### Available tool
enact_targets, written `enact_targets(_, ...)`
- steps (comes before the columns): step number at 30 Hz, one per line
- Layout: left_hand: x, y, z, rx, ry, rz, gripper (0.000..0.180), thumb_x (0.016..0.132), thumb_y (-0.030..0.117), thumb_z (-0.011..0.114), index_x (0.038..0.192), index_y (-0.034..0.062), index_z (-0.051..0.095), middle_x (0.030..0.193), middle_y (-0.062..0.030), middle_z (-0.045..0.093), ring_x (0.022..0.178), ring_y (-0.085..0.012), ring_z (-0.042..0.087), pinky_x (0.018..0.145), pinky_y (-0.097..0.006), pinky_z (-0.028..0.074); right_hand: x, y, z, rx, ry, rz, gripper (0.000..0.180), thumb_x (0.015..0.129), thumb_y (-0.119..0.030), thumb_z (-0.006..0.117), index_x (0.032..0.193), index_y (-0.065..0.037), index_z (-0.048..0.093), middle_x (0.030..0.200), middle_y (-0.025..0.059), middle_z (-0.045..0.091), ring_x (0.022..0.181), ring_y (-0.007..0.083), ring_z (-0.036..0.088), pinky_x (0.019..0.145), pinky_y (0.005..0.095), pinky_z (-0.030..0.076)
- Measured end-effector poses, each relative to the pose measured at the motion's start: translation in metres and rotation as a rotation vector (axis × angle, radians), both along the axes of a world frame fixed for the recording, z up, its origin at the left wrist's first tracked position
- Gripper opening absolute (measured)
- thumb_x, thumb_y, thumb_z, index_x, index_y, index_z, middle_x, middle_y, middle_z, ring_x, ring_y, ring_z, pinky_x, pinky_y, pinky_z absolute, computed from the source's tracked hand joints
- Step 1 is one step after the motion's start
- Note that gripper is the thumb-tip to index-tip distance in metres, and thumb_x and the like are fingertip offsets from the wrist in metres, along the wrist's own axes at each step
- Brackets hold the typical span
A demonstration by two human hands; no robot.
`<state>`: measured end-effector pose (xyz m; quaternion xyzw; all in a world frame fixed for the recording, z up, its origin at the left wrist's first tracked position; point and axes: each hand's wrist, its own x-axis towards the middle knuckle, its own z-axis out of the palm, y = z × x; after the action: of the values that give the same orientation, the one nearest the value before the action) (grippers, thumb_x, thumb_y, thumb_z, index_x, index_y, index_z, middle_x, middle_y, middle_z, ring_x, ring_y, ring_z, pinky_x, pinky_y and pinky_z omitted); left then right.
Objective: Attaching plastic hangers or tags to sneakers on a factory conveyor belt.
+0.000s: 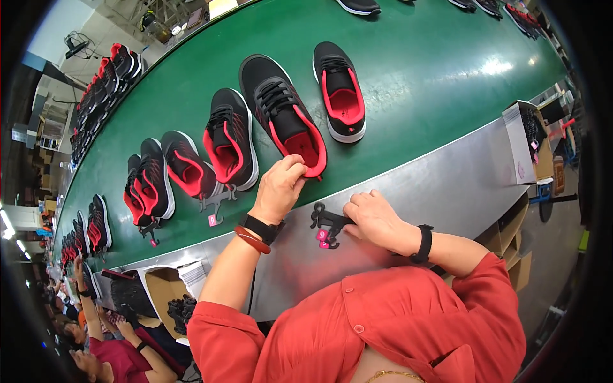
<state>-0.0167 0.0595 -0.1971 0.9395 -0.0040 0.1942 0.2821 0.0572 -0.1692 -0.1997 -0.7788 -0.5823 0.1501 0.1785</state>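
Observation:
My left hand (280, 186) pinches the heel collar of a black sneaker (276, 92) with a red lining, its toe pointing away from me. In my right hand (378, 220) are black plastic shoe hangers (331, 221) with small pink tags, held over the metal edge of the bench. Right of the gripped shoe and apart from it stands another black-and-red sneaker (338, 89). Just to its left sits a further sneaker (228, 137), with a tagged hanger (218, 203) at its heel. My fingers partly cover the gripped shoe's heel.
More sneakers (150, 182) line the green conveyor belt (408, 83) to the left. A metal ledge (440, 163) runs along the near side. An open box (511, 143) of black hangers stands at the right, a carton (163, 290) at lower left. A co-worker (118, 354) sits at lower left.

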Motion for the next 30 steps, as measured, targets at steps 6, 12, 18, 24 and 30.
enact_targets(6,-0.002,0.000,-0.004,-0.024,-0.008,0.035,0.024,0.068,-0.006,0.066,0.089,0.0025,0.059,0.097,-0.0088,0.061,0.087,-0.0293,0.063,0.074,-0.035,0.052,0.021,0.001,0.010,-0.096,0.392,-0.082,0.022,0.078,-0.021,0.070,0.083,-0.003,0.056,0.081,0.0152,0.061,0.079,0.0292,0.059,0.071,0.0395,0.044)
enact_targets(12,0.003,0.003,-0.003,-0.151,0.047,0.115,0.020,0.071,-0.003,0.064,0.088,0.0029,0.058,0.095,-0.0085,0.061,0.085,-0.0306,0.063,0.072,-0.037,0.051,0.032,0.003,0.016,0.087,1.133,-0.410,0.028,0.094,-0.012,0.048,0.120,-0.003,0.043,0.075,0.0062,0.061,0.056,0.0109,0.054,0.054,0.0271,0.046)
enact_targets(18,0.006,0.002,-0.004,-0.129,0.037,0.128,0.019,0.071,-0.003,0.064,0.088,0.0028,0.058,0.094,-0.0087,0.061,0.084,-0.0310,0.063,0.071,-0.037,0.051,0.032,0.020,0.007,0.106,1.298,-0.407,0.036,0.096,-0.013,0.044,0.131,-0.003,0.039,0.074,0.0028,0.061,0.053,0.0081,0.050,0.050,0.0244,0.043)
enact_targets(24,0.007,0.007,-0.009,-0.078,0.049,0.151,0.027,0.071,-0.002,0.065,0.095,0.0051,0.056,0.095,-0.0097,0.060,0.084,-0.0316,0.062,0.070,-0.038,0.051,0.036,0.032,-0.001,-0.008,1.166,-0.175,0.030,0.098,-0.022,0.049,0.123,-0.007,0.055,0.057,-0.0020,0.052,0.048,0.0054,0.046,0.047,0.0240,0.037)
enact_targets(30,0.008,-0.025,0.012,0.348,0.049,0.034,0.063,0.075,0.011,0.067,0.133,0.0243,0.048,0.120,-0.0169,0.055,0.084,-0.0301,0.066,0.065,-0.037,0.055,0.068,0.045,0.014,-0.079,1.197,-0.116,0.028,0.097,-0.028,0.049,0.107,-0.005,0.062,0.056,-0.0031,0.052,0.049,0.0044,0.047,0.046,0.0233,0.036)
